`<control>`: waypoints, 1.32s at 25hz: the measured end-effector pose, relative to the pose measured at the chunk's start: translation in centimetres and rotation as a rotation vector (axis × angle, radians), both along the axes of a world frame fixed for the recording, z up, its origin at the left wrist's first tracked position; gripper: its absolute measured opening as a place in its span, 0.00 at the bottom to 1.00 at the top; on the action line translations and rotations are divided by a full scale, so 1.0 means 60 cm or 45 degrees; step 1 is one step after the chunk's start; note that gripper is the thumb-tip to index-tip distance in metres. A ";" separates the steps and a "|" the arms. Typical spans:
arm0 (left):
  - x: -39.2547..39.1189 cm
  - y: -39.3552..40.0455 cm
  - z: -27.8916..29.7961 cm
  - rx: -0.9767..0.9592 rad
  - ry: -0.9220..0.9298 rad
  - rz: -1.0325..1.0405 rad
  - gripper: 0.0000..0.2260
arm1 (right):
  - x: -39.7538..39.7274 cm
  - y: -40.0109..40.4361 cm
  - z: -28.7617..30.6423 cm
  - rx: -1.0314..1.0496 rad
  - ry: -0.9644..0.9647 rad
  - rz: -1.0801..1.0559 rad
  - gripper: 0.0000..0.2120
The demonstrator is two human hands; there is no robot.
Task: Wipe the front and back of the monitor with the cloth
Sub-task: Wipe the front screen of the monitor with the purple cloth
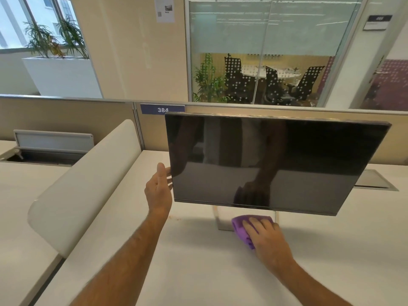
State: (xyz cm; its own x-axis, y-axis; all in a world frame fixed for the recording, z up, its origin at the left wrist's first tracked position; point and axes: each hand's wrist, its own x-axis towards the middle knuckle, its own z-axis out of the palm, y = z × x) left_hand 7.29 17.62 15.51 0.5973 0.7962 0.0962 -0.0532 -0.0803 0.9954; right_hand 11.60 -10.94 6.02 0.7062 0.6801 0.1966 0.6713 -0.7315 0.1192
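We have the monitor [276,160] standing on the desk [198,272] at about twelve o'clock from us, its long axis running side to side and its dark screen facing us, tipped a little so its right end sits lower. Our left hand [159,191] is at ten o'clock, at the screen's left edge with the thumb in front and the fingers going behind, steadying it; the fingers look fairly straight rather than clenched. Our right hand [263,237] lies at one o'clock, low under the bottom edge, fingers laid over the purple cloth [241,228] and pressing it on the desk just beside the stand [223,219]. The screen lies directly above and slightly beyond the cloth, so we judge the right hand is the one to lift straight up onto the glass while the left braces.
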 end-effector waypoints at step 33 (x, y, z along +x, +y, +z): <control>0.008 -0.009 -0.003 -0.020 -0.004 0.093 0.30 | 0.047 -0.075 -0.049 -0.016 0.272 -0.315 0.27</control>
State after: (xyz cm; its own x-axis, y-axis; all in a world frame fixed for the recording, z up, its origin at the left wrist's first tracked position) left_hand 7.75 17.07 15.30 0.5372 0.8391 0.0852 -0.0508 -0.0686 0.9963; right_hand 14.41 -15.43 3.10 0.8748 0.4841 0.0188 0.4841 -0.8750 0.0050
